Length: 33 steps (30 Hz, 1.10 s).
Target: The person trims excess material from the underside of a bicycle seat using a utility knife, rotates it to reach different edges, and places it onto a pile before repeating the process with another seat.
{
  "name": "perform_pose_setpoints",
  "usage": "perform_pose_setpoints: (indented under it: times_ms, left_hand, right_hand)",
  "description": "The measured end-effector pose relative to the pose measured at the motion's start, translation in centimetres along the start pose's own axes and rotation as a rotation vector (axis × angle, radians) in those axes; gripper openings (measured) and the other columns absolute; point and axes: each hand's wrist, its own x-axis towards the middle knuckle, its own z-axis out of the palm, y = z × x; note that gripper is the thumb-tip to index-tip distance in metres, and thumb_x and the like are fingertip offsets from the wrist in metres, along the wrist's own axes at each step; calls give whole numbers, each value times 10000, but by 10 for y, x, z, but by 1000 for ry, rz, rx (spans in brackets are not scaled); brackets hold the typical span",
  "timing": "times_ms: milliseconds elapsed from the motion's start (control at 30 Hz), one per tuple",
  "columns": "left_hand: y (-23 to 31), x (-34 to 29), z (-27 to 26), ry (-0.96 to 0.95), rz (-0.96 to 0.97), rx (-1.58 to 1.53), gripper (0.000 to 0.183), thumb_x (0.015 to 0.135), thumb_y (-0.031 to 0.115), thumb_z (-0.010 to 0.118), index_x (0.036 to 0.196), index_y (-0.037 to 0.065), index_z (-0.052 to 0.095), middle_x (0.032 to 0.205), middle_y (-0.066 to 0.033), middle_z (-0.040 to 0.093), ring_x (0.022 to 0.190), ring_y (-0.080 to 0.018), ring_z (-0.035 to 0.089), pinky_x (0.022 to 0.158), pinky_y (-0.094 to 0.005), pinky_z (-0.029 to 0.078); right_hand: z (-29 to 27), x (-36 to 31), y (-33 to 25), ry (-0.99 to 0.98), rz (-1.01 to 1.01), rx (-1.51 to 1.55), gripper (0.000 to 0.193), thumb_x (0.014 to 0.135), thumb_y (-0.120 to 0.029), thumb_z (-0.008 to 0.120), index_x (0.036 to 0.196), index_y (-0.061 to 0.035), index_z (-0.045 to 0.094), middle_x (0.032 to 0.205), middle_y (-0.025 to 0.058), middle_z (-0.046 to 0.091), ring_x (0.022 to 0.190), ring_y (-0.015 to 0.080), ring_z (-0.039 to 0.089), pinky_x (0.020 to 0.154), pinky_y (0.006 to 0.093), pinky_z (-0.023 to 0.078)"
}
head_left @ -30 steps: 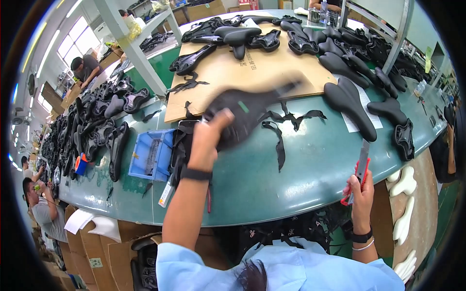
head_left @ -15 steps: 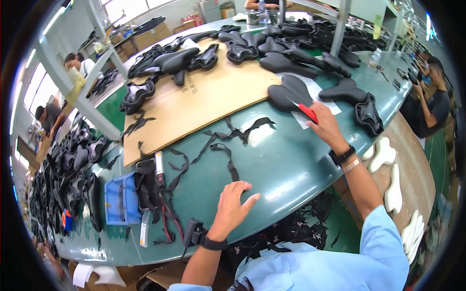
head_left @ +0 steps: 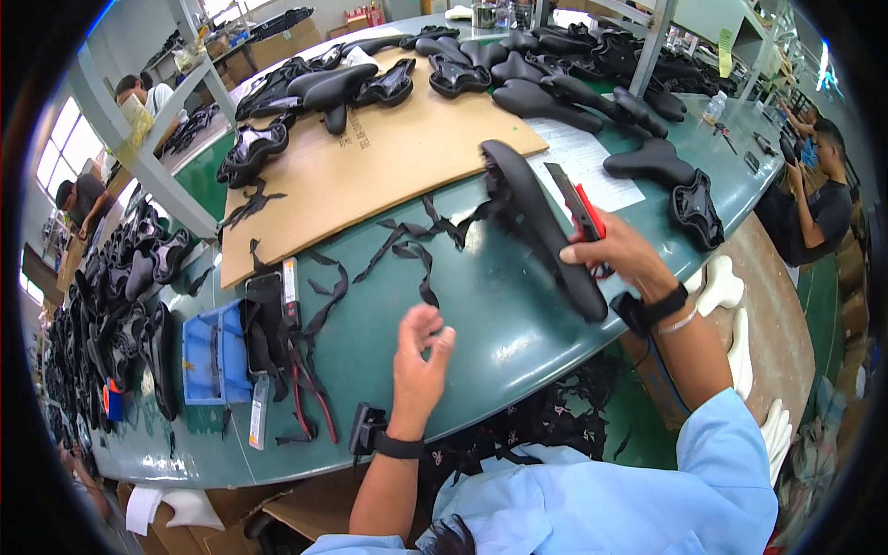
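Observation:
My right hand is closed round a red utility knife, its blade pointing away from me. The same hand grips a black bicycle saddle by its narrow end, thumb on the saddle. This saddle is tilted on edge above the table, its underside partly turned to the left. My left hand hovers over the near table, empty, with its fingers apart and slightly curled. Black trimmed strips lie on the green table beyond it.
A cardboard sheet carries several black saddles. Left of my left hand are a blue bin, red-handled pliers and a blade case. A printed sheet lies at right; a co-worker sits beyond.
My right hand has picked up the saddle from the paper and drawn it nearer, tipping it on edge. My left hand has risen slightly away from me.

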Motion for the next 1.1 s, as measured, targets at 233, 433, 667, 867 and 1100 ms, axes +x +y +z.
perform_pose_setpoints:
  times_ms: [233,433,667,867,1100]
  left_hand:
    - [19,-18,-24,370,-64,-693,549,973,192,594,1428,67,314,1230,-84,495,1084,-162,515,979,-316,416]
    - [8,-47,4,901,-31,-538,411,950,119,593,1283,87,354,1204,-69,416,1100,-153,419,1018,-290,326]
    - [41,-71,3,631,106,490,117,841,50,690,937,52,623,1125,-119,548,1058,-263,487,939,-381,369]
    - [56,-36,17,194,207,719,147,763,186,781,768,80,678,715,-10,595,788,-201,510,769,-355,358]
    - [48,-31,17,73,98,590,136,739,170,778,744,84,673,685,-1,589,792,-191,502,781,-349,356]
  right_hand:
    - [88,-51,40,-461,242,605,375,853,-113,714,1112,-32,456,1086,252,642,987,295,687,629,300,592]
    - [120,-51,29,-371,5,337,594,860,-189,724,1342,-9,428,1108,157,637,924,205,661,675,313,576]
    - [89,-54,25,-226,51,-203,504,837,-225,747,1245,-54,506,927,95,645,735,138,606,618,287,499]
    - [95,-98,24,-39,-18,-106,462,903,-224,673,1286,-34,498,862,110,603,645,190,573,626,319,486]
    - [93,-125,31,-53,-342,-436,487,909,-150,638,1361,-45,492,1160,205,648,953,338,680,783,356,544]
